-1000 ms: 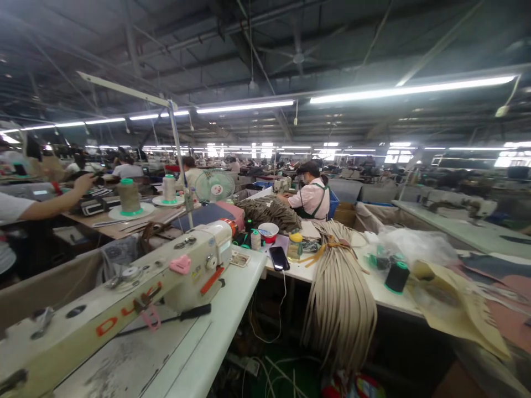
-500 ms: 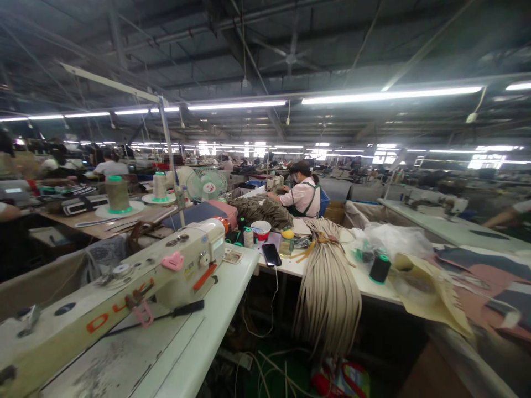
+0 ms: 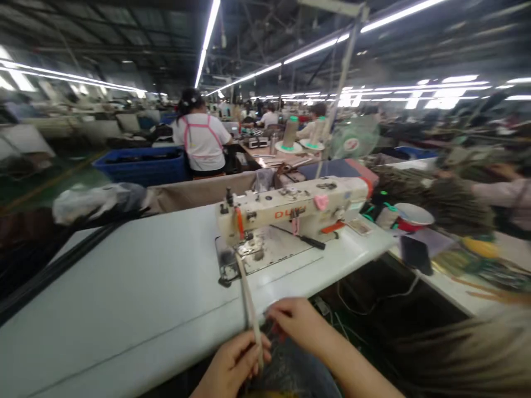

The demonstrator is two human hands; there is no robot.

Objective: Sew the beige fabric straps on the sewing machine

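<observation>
While the left hand (image 3: 232,365) is pinching the near end of a narrow beige strap (image 3: 249,301) at the front edge of the white surface (image 3: 124,293), the right hand (image 3: 296,323) is curling beside it, its grip hard to tell. That strap is running up across the surface to the needle area of the cream sewing machine (image 3: 290,213); a black screwdriver (image 3: 309,241) is lying by the machine

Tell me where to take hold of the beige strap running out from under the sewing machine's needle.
Grip the strap on its free stretch near the table edge, pinching its flat faces from either side. It lies narrow and straight toward the left hand, whose fingers pinch its near end; the far end is under the sewing machine.
</observation>
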